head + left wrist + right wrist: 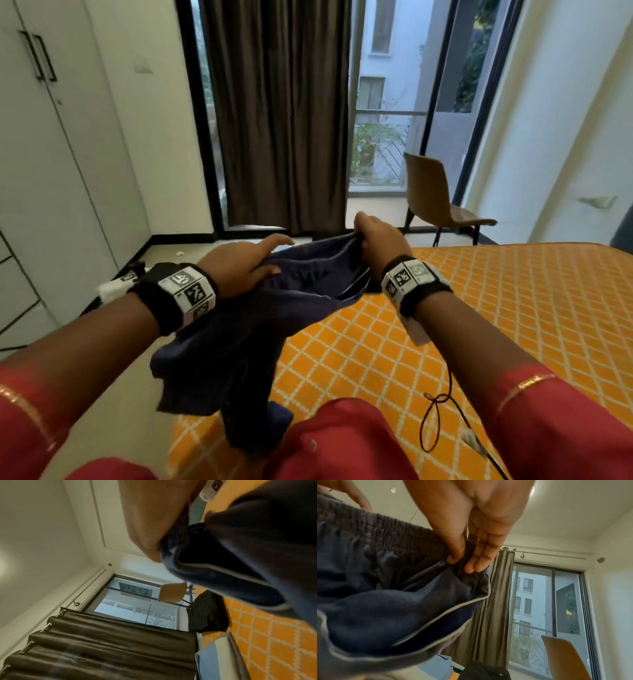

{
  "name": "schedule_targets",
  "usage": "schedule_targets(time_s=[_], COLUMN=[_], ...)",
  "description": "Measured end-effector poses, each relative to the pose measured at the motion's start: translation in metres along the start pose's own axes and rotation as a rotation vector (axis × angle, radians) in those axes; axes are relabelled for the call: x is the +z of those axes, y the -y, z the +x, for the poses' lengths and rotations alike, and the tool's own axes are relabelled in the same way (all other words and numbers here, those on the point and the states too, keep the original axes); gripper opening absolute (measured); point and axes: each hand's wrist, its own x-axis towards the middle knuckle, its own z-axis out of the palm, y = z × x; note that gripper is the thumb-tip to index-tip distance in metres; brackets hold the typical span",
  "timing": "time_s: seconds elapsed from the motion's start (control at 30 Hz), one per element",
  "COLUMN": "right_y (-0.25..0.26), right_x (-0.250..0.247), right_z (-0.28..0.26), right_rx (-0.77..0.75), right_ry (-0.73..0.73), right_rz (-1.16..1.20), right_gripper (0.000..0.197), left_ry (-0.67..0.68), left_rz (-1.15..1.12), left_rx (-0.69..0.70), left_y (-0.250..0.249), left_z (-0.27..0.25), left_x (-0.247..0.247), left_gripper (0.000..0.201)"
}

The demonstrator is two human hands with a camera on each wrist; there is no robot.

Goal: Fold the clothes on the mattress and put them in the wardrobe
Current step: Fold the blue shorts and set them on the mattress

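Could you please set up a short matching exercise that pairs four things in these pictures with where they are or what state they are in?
Things:
1. navy shorts
2. black garment
3. brown chair
4. wardrobe

States:
A. doors closed
B. lying crumpled on the mattress
C. standing by the window
D. held up at the waistband by both hands

Pairs: 1-D, 2-B, 3-C, 4-A
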Motion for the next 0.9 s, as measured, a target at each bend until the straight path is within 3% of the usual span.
schedule_targets(time_s=[0.07, 0.17, 0.23, 0.3, 0.4, 0.47, 0.53, 0.6, 0.67, 0.77, 0.83, 0.9], right_y=[0.007, 0.016, 0.018, 0.014, 0.009, 0.014, 0.02, 0.02, 0.018, 0.021, 0.024, 0.024], right_x=[-0.001, 0.003, 0.007, 0.013, 0.03, 0.049, 0.064, 0.067, 0.057, 0.022, -0.001, -0.015], right_z=[0.01, 0.019, 0.024, 0.028, 0.032, 0.034, 0.042, 0.059, 0.08, 0.103, 0.103, 0.086], right_rx=[0.01, -0.04, -0.065, -0.038, 0.078, 0.088, 0.098, 0.124, 0.136, 0.034, -0.109, -0.26], right_ry=[-0.02, -0.056, -0.038, 0.041, 0.26, 0.41, 0.498, 0.519, 0.398, -0.068, -0.332, -0.427], right_rz=[0.023, -0.004, -0.063, -0.102, -0.083, -0.138, -0.181, -0.172, -0.092, 0.183, 0.236, 0.208], right_gripper=[0.015, 0.016, 0.015, 0.013, 0.01, 0.011, 0.021, 0.025, 0.027, 0.031, 0.037, 0.038], left_ry=[0.004, 0.094, 0.133, 0.071, 0.049, 0.144, 0.224, 0.179, -0.023, -0.531, -0.683, -0.721], left_rz=[-0.071, -0.142, -0.131, -0.117, -0.018, -0.001, 0.002, -0.022, -0.015, 0.051, -0.009, -0.028], left_rx=[0.019, 0.118, 0.173, 0.174, 0.008, -0.05, -0.102, -0.18, -0.251, -0.266, -0.213, -0.15], left_y=[0.017, 0.026, 0.033, 0.049, 0.076, 0.086, 0.096, 0.106, 0.11, 0.101, 0.093, 0.088], left_z=[-0.003, -0.017, -0.023, -0.019, -0.007, 0.005, 0.019, 0.035, 0.048, 0.051, 0.043, 0.023], left_x=[-0.006, -0.011, -0.012, -0.013, -0.017, -0.012, -0.008, -0.01, -0.025, -0.05, -0.056, -0.05], left_gripper=[0.05, 0.061, 0.05, 0.036, 0.022, 0.021, 0.023, 0.028, 0.034, 0.031, 0.021, 0.02])
